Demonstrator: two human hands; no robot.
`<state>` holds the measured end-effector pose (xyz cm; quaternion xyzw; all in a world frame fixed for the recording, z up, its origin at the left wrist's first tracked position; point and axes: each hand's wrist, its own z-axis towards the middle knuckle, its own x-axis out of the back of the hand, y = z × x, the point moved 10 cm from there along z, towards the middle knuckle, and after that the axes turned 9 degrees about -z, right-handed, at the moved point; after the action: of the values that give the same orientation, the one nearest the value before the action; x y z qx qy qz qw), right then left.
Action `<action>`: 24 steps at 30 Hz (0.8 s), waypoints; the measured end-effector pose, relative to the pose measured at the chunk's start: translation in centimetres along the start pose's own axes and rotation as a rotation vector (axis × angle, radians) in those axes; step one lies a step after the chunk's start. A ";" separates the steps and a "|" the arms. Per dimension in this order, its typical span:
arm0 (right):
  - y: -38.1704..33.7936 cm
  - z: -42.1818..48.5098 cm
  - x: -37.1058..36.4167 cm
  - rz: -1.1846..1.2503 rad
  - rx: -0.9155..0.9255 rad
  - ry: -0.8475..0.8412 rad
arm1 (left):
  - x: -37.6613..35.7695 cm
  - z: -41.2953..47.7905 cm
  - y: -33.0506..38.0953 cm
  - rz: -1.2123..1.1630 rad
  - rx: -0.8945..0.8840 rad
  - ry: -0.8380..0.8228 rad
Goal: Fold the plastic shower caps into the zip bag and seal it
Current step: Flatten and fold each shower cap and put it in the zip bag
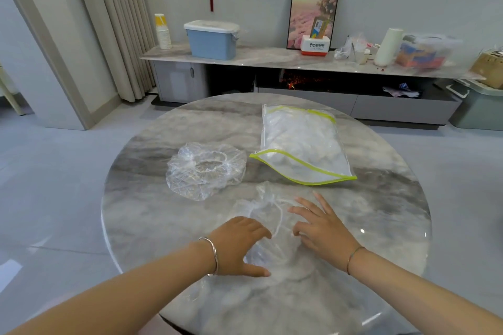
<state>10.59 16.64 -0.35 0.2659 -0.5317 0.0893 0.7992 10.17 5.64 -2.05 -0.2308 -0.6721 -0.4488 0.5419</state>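
While the left hand (pixel 239 245) and right hand (pixel 321 231) press flat, fingers spread, on a shower cap (pixel 268 208) at lower centre, a second shower cap (pixel 205 168) and the open zip bag (pixel 299 144) lie above on the table (pixel 136 212).

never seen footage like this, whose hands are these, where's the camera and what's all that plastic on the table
There is no machine here. A person works with bare hands, and the single picture comes from a wide-angle camera worn on the head, looking forward and down. That is why both arms reach in from the bottom edge.

The left hand and right hand rest open on a clear shower cap that lies on the round marble table. Neither hand grips it. A second cap lies farther off to the left, untouched. To the right is a zip bag with green strips. Its mouth is open toward the person, and it holds crumpled clear plastic, seemingly more caps.
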 end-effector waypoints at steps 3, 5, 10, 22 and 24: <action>1.7 -0.3 -0.4 0.028 -0.085 -0.022 | 0.4 0.0 -1.2 0.103 0.038 -0.021; 2.2 -0.7 -0.5 0.040 -0.101 -0.006 | -0.9 -0.4 -3.0 0.158 0.157 -0.149; 0.0 -1.2 -2.0 0.121 0.035 -0.117 | -1.3 -0.4 -3.2 0.071 0.211 -0.182; -0.8 -1.5 -3.2 0.523 -0.082 -0.237 | -2.3 0.2 -3.1 0.182 0.195 -0.311; 0.1 -2.0 -4.1 0.607 -0.212 -0.274 | -1.9 0.4 -3.7 0.165 0.235 -0.274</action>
<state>10.44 18.40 -4.59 0.0207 -0.6951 0.2308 0.6805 7.59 4.48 -5.19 -0.2793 -0.7660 -0.2857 0.5035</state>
